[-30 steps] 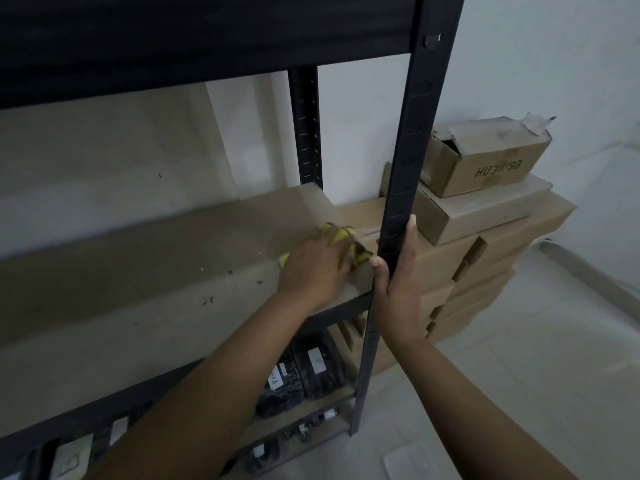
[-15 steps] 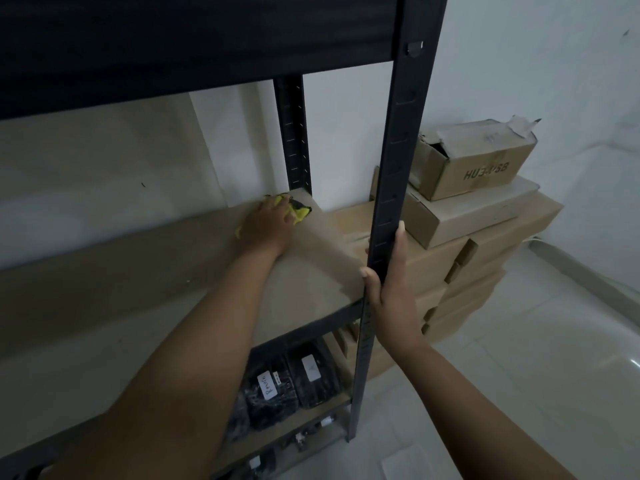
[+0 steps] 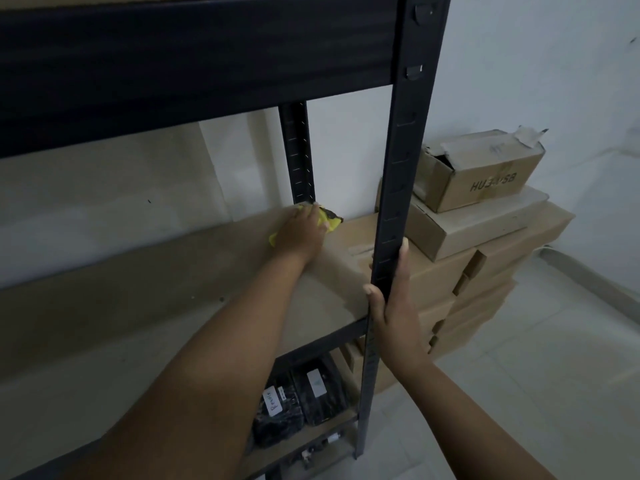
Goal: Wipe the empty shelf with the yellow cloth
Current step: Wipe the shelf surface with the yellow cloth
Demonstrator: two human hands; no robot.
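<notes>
Left hand palm-down, fingers spread flat, pressing crumpled yellow cloth onto shelf at far right corner, beside rear post; arm stretched full length. Right hand wraps front post, thumb on near face, fingers behind. Shelf board matte tan, dusty, speckled. Posts black slotted metal. Stacked cardboard boxes at 3 o'clock; black bagged packs on lower tier at 6 o'clock.

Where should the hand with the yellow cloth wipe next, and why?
Probably back along the shelf toward its near-left part. The left hand presses the yellow cloth in the far right corner by the back post, and dark specks show on the board further left. The right hand grips the front post.
</notes>
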